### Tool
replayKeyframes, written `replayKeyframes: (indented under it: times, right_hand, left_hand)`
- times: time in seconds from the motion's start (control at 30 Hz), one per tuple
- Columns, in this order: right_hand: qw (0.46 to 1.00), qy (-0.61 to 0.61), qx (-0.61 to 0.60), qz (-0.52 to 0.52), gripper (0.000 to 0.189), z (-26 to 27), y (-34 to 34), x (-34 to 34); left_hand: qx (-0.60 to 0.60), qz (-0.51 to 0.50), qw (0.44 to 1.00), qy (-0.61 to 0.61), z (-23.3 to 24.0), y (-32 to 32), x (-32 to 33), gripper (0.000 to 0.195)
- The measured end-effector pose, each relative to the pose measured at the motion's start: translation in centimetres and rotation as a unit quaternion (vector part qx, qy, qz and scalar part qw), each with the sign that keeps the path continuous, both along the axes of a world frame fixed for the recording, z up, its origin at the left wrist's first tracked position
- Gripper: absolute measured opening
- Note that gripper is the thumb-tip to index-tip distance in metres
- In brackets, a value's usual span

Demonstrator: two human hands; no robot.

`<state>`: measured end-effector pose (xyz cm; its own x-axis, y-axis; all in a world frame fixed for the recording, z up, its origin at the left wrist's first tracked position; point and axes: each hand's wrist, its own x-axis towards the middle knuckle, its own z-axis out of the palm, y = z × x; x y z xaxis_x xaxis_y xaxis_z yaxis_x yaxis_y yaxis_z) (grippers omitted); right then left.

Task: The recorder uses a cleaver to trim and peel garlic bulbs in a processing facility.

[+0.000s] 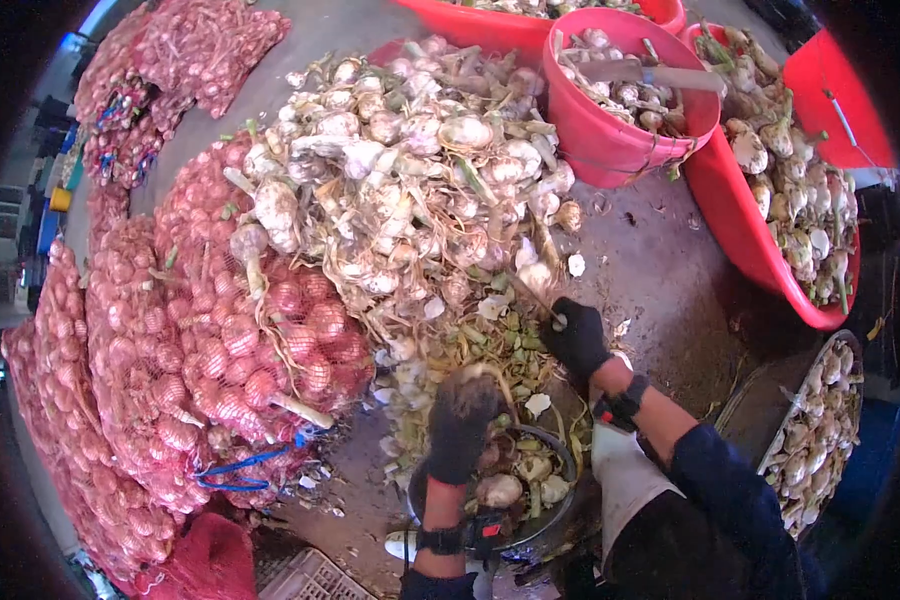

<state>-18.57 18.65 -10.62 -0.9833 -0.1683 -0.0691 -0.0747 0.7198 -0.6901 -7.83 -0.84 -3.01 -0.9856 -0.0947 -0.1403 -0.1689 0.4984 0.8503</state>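
Note:
My right hand [579, 339], in a black glove, grips a knife [534, 294] whose thin blade points up and left towards the garlic heap. In its dark glove, my left hand [461, 431] is blurred by motion above the rim of a metal bowl [570, 457]. It holds what looks like a garlic bulb [474, 391], with brownish roots and a curved stem showing; the fingers hide part of it. Several trimmed garlic bulbs [499, 491] lie in the bowl. Before my hands rises a large heap of garlic with stems [397, 165], with cut stalks and leaves [495, 337] at its foot.
Red mesh sacks of garlic [232, 352] stand at left, one tied with blue cord [232, 480]. A pink bucket [600, 150] carries a large knife [645, 75] across its top. Red tubs [750, 255] with garlic stand at right. A plastic crate [319, 577] lies at bottom.

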Motion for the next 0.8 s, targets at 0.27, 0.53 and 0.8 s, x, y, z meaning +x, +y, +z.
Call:
replayKeyframes:
  times: [0.27, 0.53, 0.8]
  right_hand:
    - [0.930, -0.124, -0.122, 0.325, 0.036, 9.5, -1.8, 5.2]
    - [0.916, -0.013, -0.131, 0.379, 0.045, 13.4, 0.1, 3.9]
    - [0.923, -0.004, -0.035, 0.382, 0.043, 15.0, -0.7, 3.9]
  left_hand:
    - [0.050, 0.033, 0.994, 0.093, -4.9, -0.4, 0.7, 0.078]
    - [-0.041, 0.077, 0.980, 0.180, 4.2, 0.0, 0.1, 0.067]
    - [0.068, 0.089, 0.991, 0.068, 4.2, 0.0, 1.3, 0.057]
